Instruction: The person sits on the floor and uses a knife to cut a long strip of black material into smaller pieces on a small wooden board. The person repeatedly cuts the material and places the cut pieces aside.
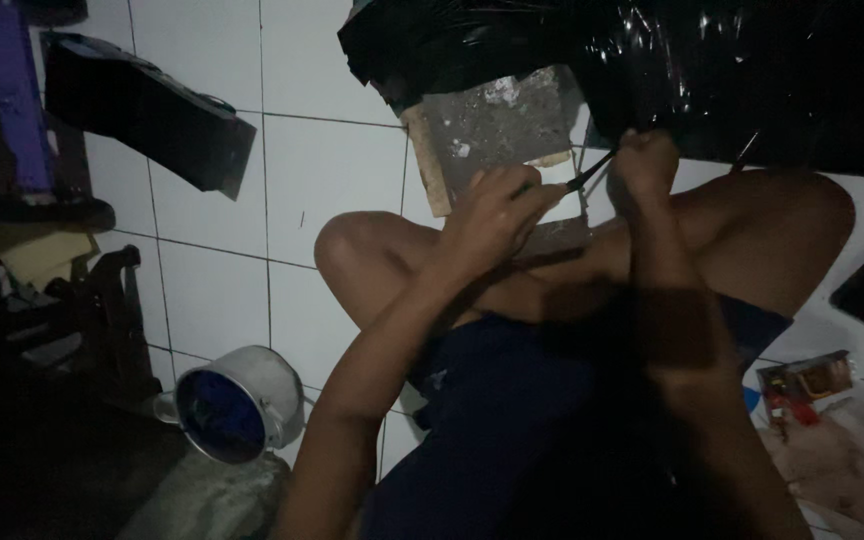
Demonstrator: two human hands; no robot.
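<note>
Hands, two, bare, ours, meeting above our bent knees. Left hand (497, 215): fingers curled closed on a small pale piece, pressed against the lower edge of the grey board (502, 125). Right hand (644, 165): closed in a fist around the thin dark tool (592, 170), whose tip points toward the left hand; we cannot tell what kind of tool it is.

Grey board: flat, scuffed, with a pale wooden strip along its left side, lying on the white tiled floor (332, 170) just beyond our hands. Black plastic sheet (732, 70): glossy, crumpled, touching and partly covering the board's far edge. Metal pot (237, 405): blue inside, well apart from the board, near our left elbow. Dark angular object (147, 110): on the floor well left of the board, too dim to identify.
</note>
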